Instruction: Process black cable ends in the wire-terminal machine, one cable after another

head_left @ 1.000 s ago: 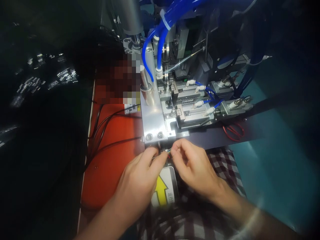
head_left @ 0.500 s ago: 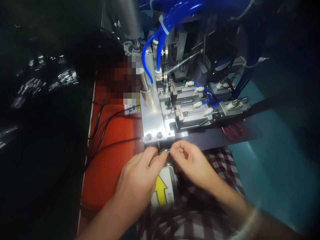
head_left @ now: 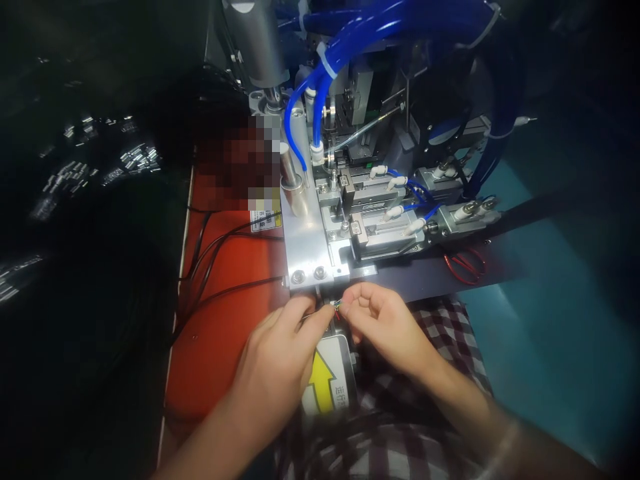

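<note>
1. The thin coloured wires (head_left: 338, 309) are between the two hands, just before the front edge of the metal plate (head_left: 307, 252). The space there is narrow: the plate stands above, and the arrow sign (head_left: 326, 377) lies below.
2. The left hand (head_left: 275, 350) has its thumb and forefinger closed on the wires; its other fingers are partly hidden. The right hand (head_left: 389, 328) pinches the wires from the other side with thumb and forefinger, the remaining fingers being curled.
3. To the left of the left hand, the orange surface (head_left: 225, 327) spreads until a pale edge. Right of the right hand, the dark base (head_left: 425, 279) runs away sideways.
4. The plate is smooth, shiny and long, with two round bolts. The blue tubes (head_left: 395, 30) are bending in thick curves; the black cables (head_left: 215, 243) are slim.
5. Checked cloth (head_left: 400, 457) lies beneath the right forearm, and a teal surface (head_left: 530, 333) extends at the right.
</note>
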Demonstrator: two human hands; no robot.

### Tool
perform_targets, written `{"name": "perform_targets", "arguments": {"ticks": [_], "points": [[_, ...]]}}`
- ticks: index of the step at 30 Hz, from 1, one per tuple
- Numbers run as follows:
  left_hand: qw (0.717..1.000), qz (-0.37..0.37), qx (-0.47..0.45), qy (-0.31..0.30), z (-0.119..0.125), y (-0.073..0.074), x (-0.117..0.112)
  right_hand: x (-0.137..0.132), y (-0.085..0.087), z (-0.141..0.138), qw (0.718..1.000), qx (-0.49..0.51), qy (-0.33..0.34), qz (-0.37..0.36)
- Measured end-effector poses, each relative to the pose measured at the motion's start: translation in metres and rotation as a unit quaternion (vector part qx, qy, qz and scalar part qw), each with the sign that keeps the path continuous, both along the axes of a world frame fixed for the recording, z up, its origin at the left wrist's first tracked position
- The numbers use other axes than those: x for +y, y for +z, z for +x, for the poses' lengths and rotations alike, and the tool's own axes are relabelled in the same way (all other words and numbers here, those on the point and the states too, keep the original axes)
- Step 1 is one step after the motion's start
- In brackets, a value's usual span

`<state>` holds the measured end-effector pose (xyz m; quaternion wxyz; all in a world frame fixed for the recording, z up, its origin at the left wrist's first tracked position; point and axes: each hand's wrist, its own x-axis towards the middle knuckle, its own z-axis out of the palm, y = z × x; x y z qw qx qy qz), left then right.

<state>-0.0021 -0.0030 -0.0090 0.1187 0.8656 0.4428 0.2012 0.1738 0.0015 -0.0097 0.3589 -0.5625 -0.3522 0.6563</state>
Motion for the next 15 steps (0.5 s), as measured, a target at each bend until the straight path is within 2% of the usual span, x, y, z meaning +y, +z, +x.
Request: {"name": "perform_targets", "arguments": {"ticks": [6,11,15], "points": [[1.0,0.008,-0.006,-0.002,-0.001,-0.001,0.0,0.0,-0.001,0.002,0.999,-0.026,0.017,0.042],[1.0,0.003,-0.002,0.002,0.001,0.0,0.0,-0.005,-0.008,0.001,0.987,-0.108,0.024,0.119],[1.0,0.014,-0.004,-0.002,0.002,0.001,0.001,-0.007,-0.012,0.004,0.994,-0.075,0.015,0.076]]}}
